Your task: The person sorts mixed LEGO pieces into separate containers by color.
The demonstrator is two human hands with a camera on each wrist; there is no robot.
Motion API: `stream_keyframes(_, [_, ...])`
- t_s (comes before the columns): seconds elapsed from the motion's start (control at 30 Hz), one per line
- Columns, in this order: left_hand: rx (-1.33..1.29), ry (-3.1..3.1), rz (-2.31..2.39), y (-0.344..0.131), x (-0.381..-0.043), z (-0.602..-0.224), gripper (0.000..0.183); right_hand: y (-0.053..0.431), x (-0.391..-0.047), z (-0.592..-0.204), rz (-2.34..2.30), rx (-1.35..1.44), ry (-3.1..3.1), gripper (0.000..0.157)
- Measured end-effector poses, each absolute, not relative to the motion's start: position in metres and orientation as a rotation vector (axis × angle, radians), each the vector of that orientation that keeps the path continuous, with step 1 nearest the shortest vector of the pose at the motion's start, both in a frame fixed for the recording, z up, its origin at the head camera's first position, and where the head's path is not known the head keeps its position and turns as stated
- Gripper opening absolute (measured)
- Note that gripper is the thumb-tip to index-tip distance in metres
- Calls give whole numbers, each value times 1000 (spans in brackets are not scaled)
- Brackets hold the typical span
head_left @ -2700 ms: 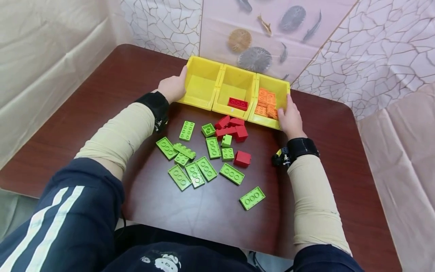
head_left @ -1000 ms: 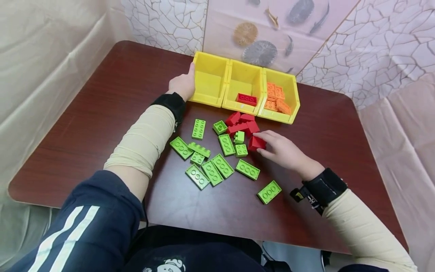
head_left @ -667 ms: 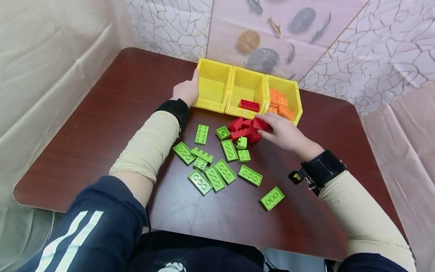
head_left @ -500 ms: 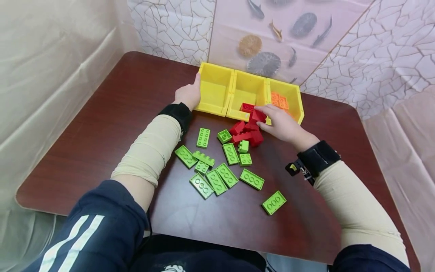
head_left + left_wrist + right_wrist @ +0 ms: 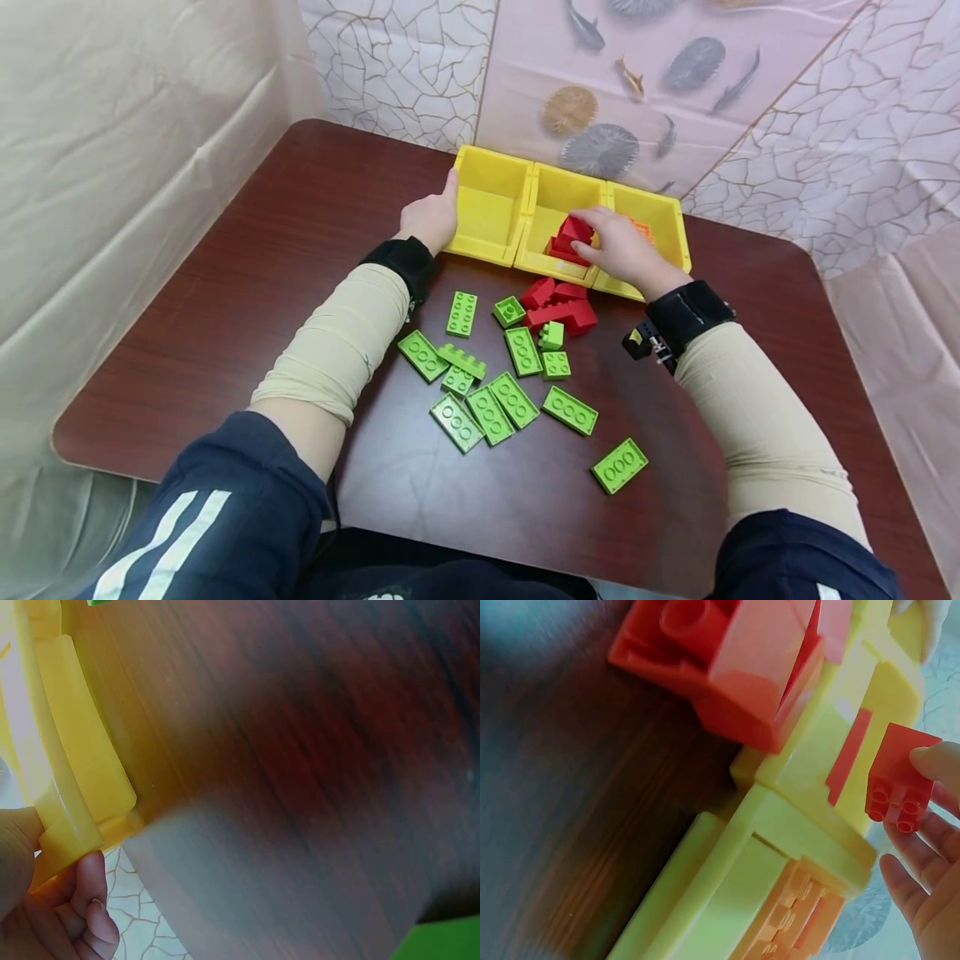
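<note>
A yellow three-compartment bin (image 5: 487, 242) stands at the back of the table. My left hand (image 5: 429, 218) grips its left end; in the left wrist view the thumb lies over the rim and the fingers curl beneath. With thumb and fingers, my right hand (image 5: 626, 250) pinches a red toy brick (image 5: 896, 769), studs showing in the right wrist view, at the middle compartment. Another red brick (image 5: 849, 757) lies inside that compartment. Orange bricks (image 5: 787, 915) fill part of the right compartment, mostly hidden by my right hand in the head view.
In front of the bin sits a cluster of red bricks (image 5: 547, 315). Several green bricks (image 5: 489, 414) are scattered nearer the front, and one green brick (image 5: 619, 466) lies apart at the right. Behind the table (image 5: 187, 292) rises a patterned backdrop (image 5: 397, 67).
My right hand left the bin's right end, picked up the red brick from the table and carried it up to the middle compartment. My left hand has stayed on the bin's left end.
</note>
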State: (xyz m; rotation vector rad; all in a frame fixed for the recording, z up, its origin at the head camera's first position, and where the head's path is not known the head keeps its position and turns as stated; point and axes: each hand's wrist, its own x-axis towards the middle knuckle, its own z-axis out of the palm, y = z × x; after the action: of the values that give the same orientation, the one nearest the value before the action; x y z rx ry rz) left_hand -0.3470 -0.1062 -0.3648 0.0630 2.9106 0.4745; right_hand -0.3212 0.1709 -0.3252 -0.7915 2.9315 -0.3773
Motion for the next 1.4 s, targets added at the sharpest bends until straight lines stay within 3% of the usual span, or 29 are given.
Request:
stream_keyframes(0.43, [102, 2943, 385, -107, -351, -370, 61, 172, -356, -334, -307, -703, 2938, 52])
stream_keyframes(1.03, [74, 2930, 440, -108, -353, -371, 60, 158, -370, -333, -8, -738, 2811, 41])
stream_keyframes(1.4, [77, 2935, 455, -108, -350, -371, 61, 153, -373, -327, 78, -645, 2625, 44])
